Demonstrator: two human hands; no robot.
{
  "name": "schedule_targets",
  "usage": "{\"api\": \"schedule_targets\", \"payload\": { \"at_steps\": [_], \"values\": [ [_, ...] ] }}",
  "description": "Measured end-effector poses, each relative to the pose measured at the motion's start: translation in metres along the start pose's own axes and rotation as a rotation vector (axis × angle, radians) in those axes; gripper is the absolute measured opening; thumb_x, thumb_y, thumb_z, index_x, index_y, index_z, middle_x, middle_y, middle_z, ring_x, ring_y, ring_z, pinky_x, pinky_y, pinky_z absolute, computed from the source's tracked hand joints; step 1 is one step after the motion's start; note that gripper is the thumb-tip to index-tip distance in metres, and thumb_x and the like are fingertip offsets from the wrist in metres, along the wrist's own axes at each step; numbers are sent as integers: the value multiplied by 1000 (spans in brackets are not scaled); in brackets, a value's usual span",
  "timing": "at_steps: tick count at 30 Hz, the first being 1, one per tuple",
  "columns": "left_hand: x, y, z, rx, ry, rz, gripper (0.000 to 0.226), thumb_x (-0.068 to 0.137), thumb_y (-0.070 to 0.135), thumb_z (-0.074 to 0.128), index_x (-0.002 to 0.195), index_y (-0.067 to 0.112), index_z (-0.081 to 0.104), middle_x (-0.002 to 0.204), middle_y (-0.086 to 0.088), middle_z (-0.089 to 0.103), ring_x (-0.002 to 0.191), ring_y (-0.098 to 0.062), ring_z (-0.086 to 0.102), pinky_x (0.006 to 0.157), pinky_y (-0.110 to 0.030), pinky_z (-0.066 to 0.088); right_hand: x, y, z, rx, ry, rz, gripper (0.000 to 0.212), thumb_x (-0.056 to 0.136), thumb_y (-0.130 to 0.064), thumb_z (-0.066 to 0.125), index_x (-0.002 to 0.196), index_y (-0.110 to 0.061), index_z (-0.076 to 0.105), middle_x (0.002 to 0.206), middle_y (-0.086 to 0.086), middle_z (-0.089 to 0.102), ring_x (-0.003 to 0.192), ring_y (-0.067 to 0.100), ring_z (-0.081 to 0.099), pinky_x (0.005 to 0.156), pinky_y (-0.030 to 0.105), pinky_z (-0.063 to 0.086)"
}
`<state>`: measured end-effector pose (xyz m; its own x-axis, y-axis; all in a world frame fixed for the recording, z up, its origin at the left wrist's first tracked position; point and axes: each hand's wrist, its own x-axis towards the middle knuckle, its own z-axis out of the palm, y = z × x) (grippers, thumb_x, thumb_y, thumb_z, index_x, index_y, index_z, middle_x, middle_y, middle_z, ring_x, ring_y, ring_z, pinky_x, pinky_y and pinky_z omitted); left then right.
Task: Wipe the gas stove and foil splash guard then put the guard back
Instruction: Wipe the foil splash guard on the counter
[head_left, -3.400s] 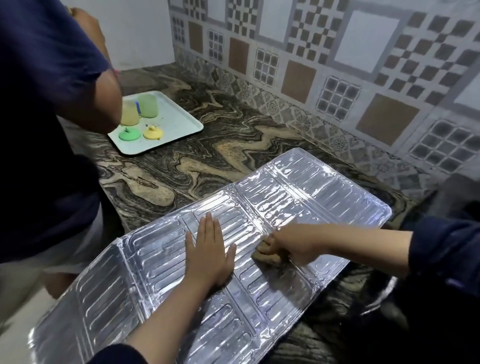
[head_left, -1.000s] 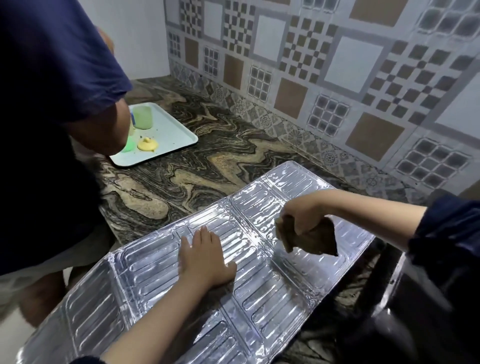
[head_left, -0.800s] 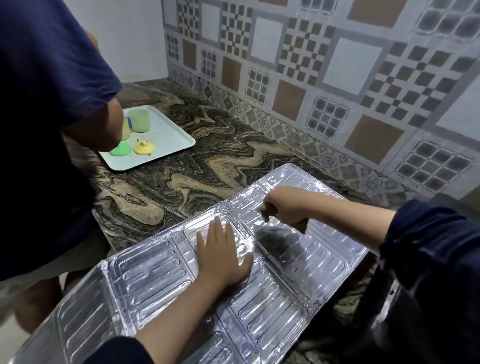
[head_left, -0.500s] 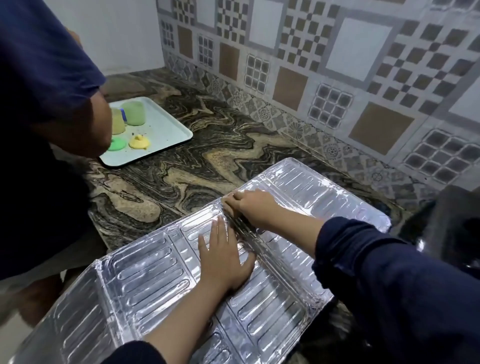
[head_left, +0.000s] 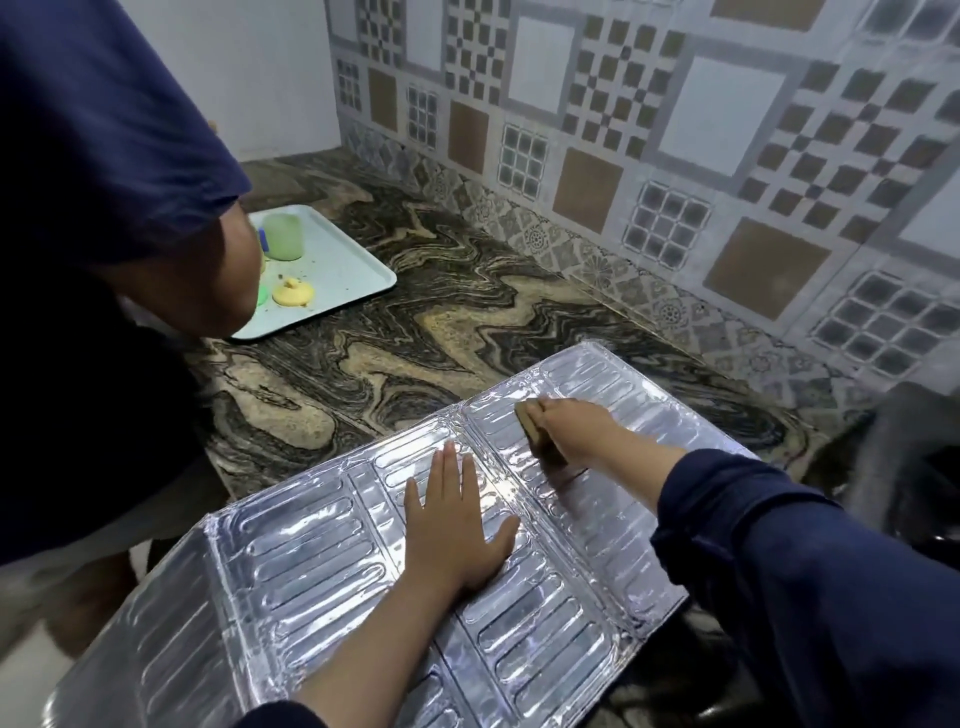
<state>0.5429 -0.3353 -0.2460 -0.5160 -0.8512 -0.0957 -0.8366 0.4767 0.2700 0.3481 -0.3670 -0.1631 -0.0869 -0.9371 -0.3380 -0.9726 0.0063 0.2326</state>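
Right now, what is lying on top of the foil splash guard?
On the foil splash guard, the left hand lies flat, fingers spread. The right hand presses a brown cloth onto its far panel. The foil beneath both hands and the sleeve is covered.

Silver ribbed foil guard, brown-and-black swirled marble worktop, grey-brown checkered wall tiles, pale tray, navy sleeves

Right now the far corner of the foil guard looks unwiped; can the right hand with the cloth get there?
Probably yes: the right hand holds the cloth on the foil guard, with bare foil between.
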Motion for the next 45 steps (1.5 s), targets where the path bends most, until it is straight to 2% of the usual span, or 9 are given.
{"api": "schedule_targets", "payload": {
  "at_steps": [4,9,13,29,32,36,39,42,45],
  "values": [
    [-15,-6,-2,12,1,-18,101,73,75,4,151,12,-8,157,-10,-24,146,-25,-20,115,-53,-6,-6,-19,-11,56,148,-79,39,90,-5,42,125,-20,53,125,5,56,108,26,57,68,33,43],
    [-34,-25,-4,41,-2,-8,103,71,75,2,152,12,-5,158,-10,-21,146,-25,-19,115,-54,-3,-11,-66,1,4,193,-388,56,94,-12,47,147,-19,32,150,10,37,130,32,44,92,44,50],
    [-45,-38,-6,71,-4,-11,102,72,76,4,153,15,-5,159,-8,-19,147,-23,-17,116,-53,-2,-11,-80,-3,-67,169,-447,57,89,-10,52,144,-16,38,146,11,42,127,32,46,96,42,47],
    [-39,-58,-19,91,-37,-102,111,62,79,-7,152,13,-8,158,-11,-19,147,-25,-15,116,-54,-2,-115,-56,-9,-91,-464,-623,47,71,-6,59,116,-18,65,93,14,68,88,32,62,73,33,48],
    [-49,-55,-18,101,-56,-88,113,61,80,-8,152,12,-9,158,-12,-20,147,-26,-15,116,-54,-2,-140,-50,-1,61,-656,-507,33,73,-9,56,101,-14,71,78,0,70,69,15,56,74,34,50],
    [-69,-52,-9,109,-73,-71,121,56,88,-14,151,12,-11,157,-12,-21,146,-26,-16,116,-54,-3,-151,-47,-6,81,-820,-478,39,80,4,55,111,-12,72,77,-16,73,53,-9,50,62,22,48],
    [-78,-62,-10,139,-79,-59,126,48,85,-28,151,14,-14,157,-10,-24,146,-25,-19,115,-52,-5,-140,-43,-40,162,-732,-451,43,80,10,53,114,-9,69,72,-37,66,54,-18,53,55,7,41],
    [-82,-70,-16,130,-85,-33,126,46,86,-28,151,16,-16,156,-8,-26,145,-23,-20,115,-51,-7,-119,-37,-64,253,-407,-362,33,80,3,55,95,-20,72,85,-7,69,79,8,59,70,24,47],
    [-91,-79,-22,117,-87,-30,126,48,88,-26,151,16,-14,156,-7,-26,145,-23,-21,115,-51,-7,-90,-48,-71,282,-128,-330,43,80,1,51,104,-28,73,85,1,70,73,18,62,68,33,53]
  ]
}}
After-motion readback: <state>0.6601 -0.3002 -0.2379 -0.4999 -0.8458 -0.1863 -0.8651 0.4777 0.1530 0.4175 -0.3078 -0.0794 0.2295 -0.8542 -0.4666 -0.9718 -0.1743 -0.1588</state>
